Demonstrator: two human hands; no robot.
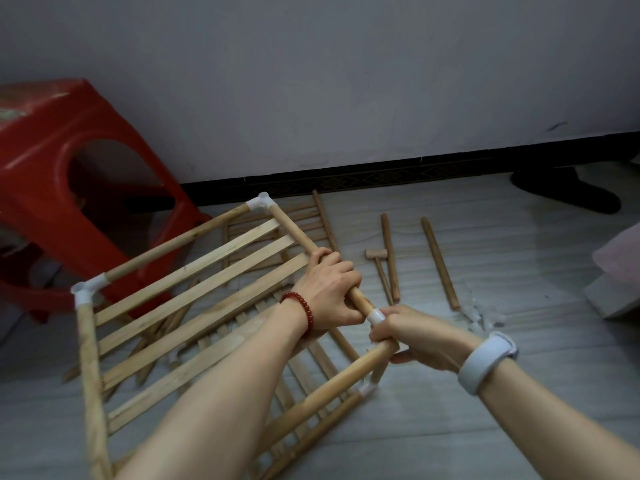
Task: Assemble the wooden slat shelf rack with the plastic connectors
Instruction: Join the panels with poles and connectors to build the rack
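We are at a corner joint of the rack (194, 289), which we hold tilted above the floor (485, 410) with its near end low toward us. Our right hand (415, 337) is curled around the white connector (375, 317) and the end of the near rail (332, 386), while our left hand (329, 289) is wrapped tight on the side rail (294, 230) just beyond it, so the two hands sit close together, almost touching, on either side of that joint. We judge the step in hand to be seating the side rail into this connector; how deep it sits we cannot tell, since our fingers cover most of the joint. The next move calls for a straight push along the rail's axis, with the right hand bracing the connector so it does not twist. A lower shelf (304, 372) lies under our forearms. Past our hands, slats (194, 268) run between the rails to two more connectors at the far corners. On the floor to the right lie a small mallet (377, 258) and two loose rods (440, 263), with another slat panel (304, 216) toward the wall (346, 81). A red stool (69, 161) stands at the left.
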